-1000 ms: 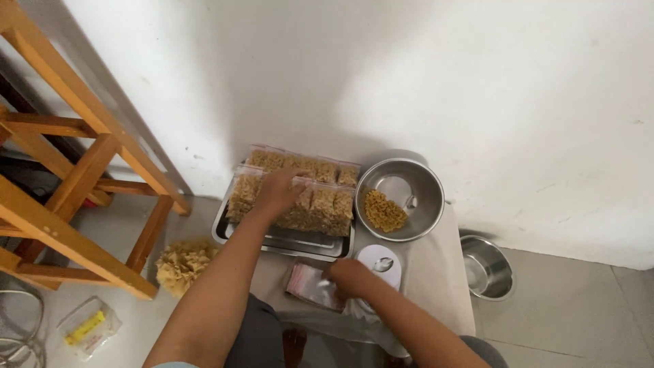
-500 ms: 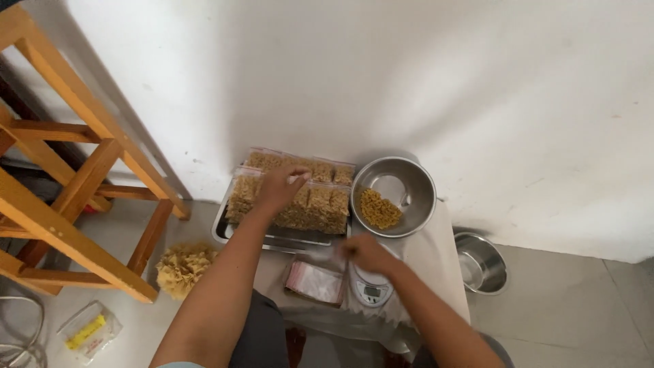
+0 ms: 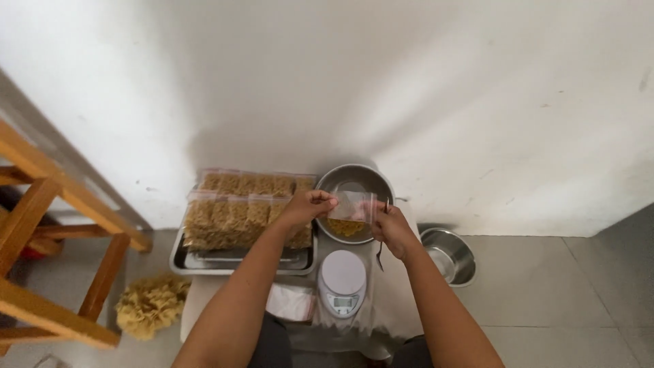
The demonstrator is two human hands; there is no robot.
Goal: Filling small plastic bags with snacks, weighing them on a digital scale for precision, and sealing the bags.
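Both my hands have risen to pinch an empty clear bag (image 3: 352,205) over the bowl (image 3: 354,182), left hand (image 3: 308,206), right hand (image 3: 390,228); a slack pinch could drop it in.

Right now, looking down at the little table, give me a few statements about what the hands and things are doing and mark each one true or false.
1. Both hands hold a small clear plastic bag above the metal bowl. True.
2. The digital kitchen scale has a bag on it. False: its round platform is bare.
3. The metal tray carries rows of filled bags. True.
4. The left hand rests on the tray's bags. False: it pinches the clear bag, and so does the right hand.
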